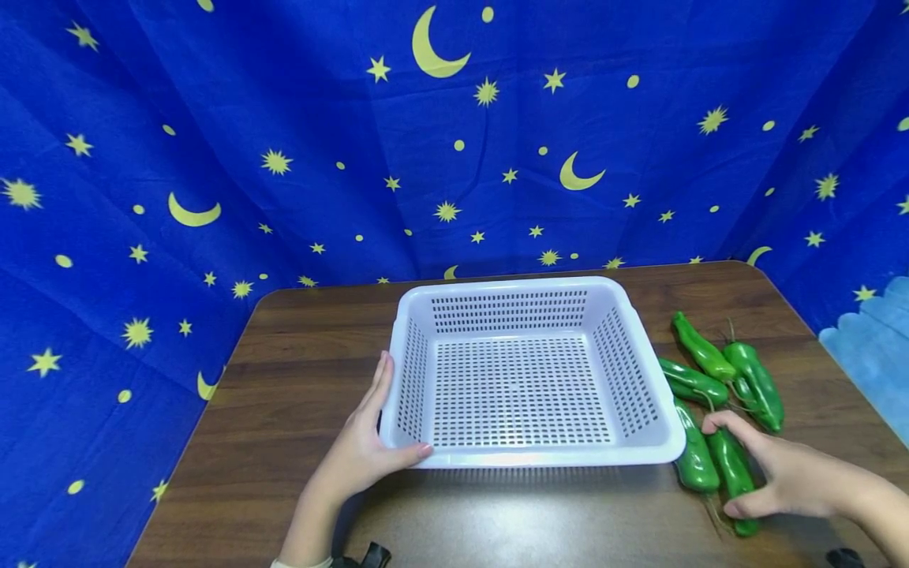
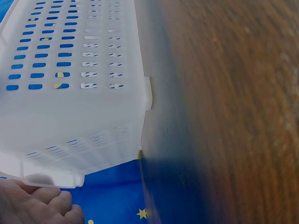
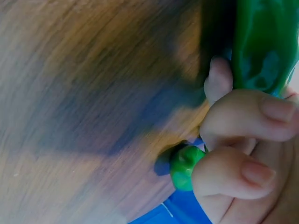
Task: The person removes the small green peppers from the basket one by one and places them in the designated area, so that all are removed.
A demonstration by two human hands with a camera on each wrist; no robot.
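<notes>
A white perforated plastic basket (image 1: 547, 456) stands in the middle of the wooden table, with nothing in it. My left hand (image 1: 362, 446) grips its near left corner, thumb on the front rim and fingers along the left side. In the left wrist view, curled fingers (image 2: 60, 203) show at the basket's rim. At the right, my right hand (image 1: 795, 473) holds a long green pepper (image 1: 731, 469) between thumb and fingers. Another green pepper (image 1: 697, 457) lies just left of it, against the basket's right side. The right wrist view shows curled fingers (image 3: 243, 114) beside a glossy pepper (image 3: 264, 46).
Several more green peppers (image 1: 703, 347) lie in a loose heap right of the basket, some with thin stems. The brown table (image 1: 298, 379) has a blue star-and-moon cloth (image 1: 319, 118) hanging behind and beside it. Small black objects (image 1: 376, 554) show at the lower edge.
</notes>
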